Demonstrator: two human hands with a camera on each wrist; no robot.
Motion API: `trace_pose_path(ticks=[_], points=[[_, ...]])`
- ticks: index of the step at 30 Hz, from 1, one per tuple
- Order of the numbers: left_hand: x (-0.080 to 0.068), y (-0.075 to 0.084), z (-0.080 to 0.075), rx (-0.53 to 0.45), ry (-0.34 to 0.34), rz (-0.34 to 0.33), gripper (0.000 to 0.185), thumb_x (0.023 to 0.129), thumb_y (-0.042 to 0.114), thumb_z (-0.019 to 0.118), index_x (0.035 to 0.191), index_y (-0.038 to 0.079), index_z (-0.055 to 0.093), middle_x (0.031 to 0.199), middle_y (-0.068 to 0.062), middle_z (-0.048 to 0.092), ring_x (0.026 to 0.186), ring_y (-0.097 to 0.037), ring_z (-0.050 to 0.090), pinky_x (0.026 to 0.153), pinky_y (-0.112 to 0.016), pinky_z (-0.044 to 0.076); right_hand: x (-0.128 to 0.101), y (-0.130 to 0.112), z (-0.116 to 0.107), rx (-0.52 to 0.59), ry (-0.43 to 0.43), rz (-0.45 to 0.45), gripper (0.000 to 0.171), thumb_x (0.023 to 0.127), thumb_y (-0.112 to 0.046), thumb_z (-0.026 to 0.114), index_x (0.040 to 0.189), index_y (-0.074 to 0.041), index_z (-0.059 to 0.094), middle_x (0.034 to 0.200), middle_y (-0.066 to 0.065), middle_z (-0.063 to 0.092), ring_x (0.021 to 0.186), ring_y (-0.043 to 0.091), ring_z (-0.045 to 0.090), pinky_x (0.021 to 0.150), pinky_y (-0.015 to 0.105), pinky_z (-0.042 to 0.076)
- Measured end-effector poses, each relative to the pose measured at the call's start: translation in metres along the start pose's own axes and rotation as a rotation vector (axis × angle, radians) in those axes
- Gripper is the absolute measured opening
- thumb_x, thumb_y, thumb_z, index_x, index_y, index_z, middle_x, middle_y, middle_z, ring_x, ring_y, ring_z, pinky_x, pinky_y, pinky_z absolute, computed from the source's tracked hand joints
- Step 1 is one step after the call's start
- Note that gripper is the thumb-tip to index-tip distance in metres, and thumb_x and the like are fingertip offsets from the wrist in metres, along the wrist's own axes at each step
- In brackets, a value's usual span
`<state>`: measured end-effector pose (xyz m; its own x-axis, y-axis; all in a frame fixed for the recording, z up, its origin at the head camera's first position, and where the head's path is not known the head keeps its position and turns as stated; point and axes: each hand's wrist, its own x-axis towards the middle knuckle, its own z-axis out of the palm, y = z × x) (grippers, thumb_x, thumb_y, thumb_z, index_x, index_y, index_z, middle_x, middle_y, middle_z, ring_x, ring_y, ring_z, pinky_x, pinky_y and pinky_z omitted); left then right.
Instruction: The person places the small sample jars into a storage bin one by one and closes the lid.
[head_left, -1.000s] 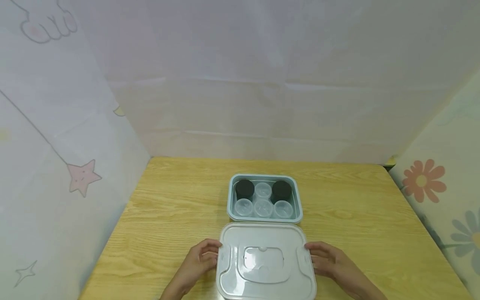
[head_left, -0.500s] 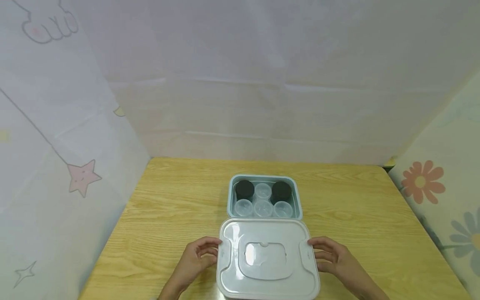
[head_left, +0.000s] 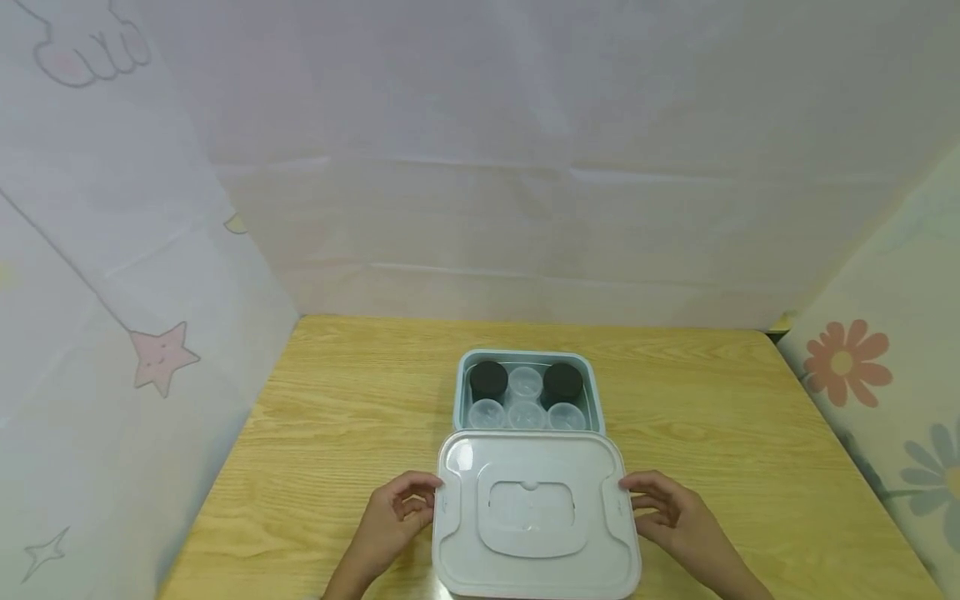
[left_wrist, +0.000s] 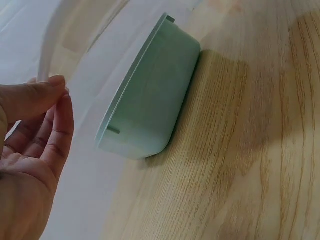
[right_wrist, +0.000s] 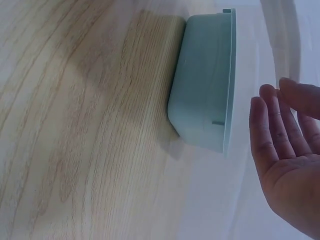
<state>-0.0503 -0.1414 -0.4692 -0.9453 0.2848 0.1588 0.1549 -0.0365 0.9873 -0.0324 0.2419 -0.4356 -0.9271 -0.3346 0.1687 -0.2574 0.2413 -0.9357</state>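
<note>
A white, see-through plastic lid [head_left: 532, 521] is held level between both hands in the head view. My left hand [head_left: 390, 521] pinches its left edge, and my right hand [head_left: 675, 521] pinches the right edge. Just beyond it stands a pale blue-green plastic box [head_left: 597, 400]. Inside are two black-capped jars, the left jar [head_left: 489, 380] and the right jar [head_left: 562, 382], with several clear lidded cups [head_left: 527, 415]. Both wrist views show the box's side wall [left_wrist: 155, 95] on the table, the lid apart from it and above. The lid's far edge hides the box's near rim from the head camera.
The wood-grain table [head_left: 345, 400] extends to both sides of the box. A pale wall covering [head_left: 525, 233] rises behind it. Printed side panels, one with a pink star [head_left: 165, 358] and one with a red flower [head_left: 847, 362], flank the table.
Both hands have raised the lid and moved it slightly forward. Its far edge now overlaps the box's near rim in the head view. The box and its contents have stayed put.
</note>
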Motion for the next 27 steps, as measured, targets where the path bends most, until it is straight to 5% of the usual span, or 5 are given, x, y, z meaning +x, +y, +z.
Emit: trace_pose_path(ticks=[6, 13, 21, 27], points=[[0.003, -0.001, 0.003, 0.044, 0.082, 0.078, 0.027, 0.079, -0.012, 0.064, 0.106, -0.011, 0.061, 0.094, 0.002, 0.064, 0.085, -0.002, 0.061, 0.070, -0.021, 0.055, 0.002, -0.005, 0.004, -0.116, 0.088, 0.009, 0.034, 0.080, 0.012, 0.065, 0.113, 0.006, 0.058, 0.110, -0.019, 0.061, 0.093, -0.001, 0.063, 0.067, 0.025, 0.056], [0.007, 0.000, 0.007, 0.071, 0.186, 0.200, 0.020, 0.083, -0.009, 0.063, 0.103, -0.011, 0.063, 0.098, 0.003, 0.068, 0.087, -0.002, 0.063, 0.077, -0.020, 0.054, 0.008, -0.008, 0.007, -0.217, 0.158, -0.106, 0.038, 0.078, 0.014, 0.066, 0.113, 0.004, 0.061, 0.113, -0.018, 0.063, 0.096, -0.005, 0.061, 0.068, 0.021, 0.055], [0.015, -0.003, 0.011, -0.003, 0.236, 0.400, 0.024, 0.081, -0.018, 0.060, 0.102, -0.009, 0.067, 0.098, -0.001, 0.066, 0.090, -0.005, 0.061, 0.078, -0.017, 0.053, 0.014, -0.010, 0.008, -0.189, 0.306, -0.231, 0.038, 0.072, 0.028, 0.060, 0.103, 0.007, 0.066, 0.108, -0.017, 0.066, 0.096, -0.005, 0.062, 0.078, 0.012, 0.050], [0.021, -0.006, 0.012, 0.009, 0.271, 0.447, 0.019, 0.083, -0.013, 0.061, 0.100, -0.009, 0.069, 0.100, -0.003, 0.063, 0.087, -0.011, 0.059, 0.074, -0.016, 0.052, 0.022, -0.013, 0.010, -0.072, 0.372, -0.355, 0.038, 0.070, 0.033, 0.056, 0.099, 0.011, 0.067, 0.102, -0.007, 0.067, 0.095, 0.002, 0.062, 0.082, 0.013, 0.049]])
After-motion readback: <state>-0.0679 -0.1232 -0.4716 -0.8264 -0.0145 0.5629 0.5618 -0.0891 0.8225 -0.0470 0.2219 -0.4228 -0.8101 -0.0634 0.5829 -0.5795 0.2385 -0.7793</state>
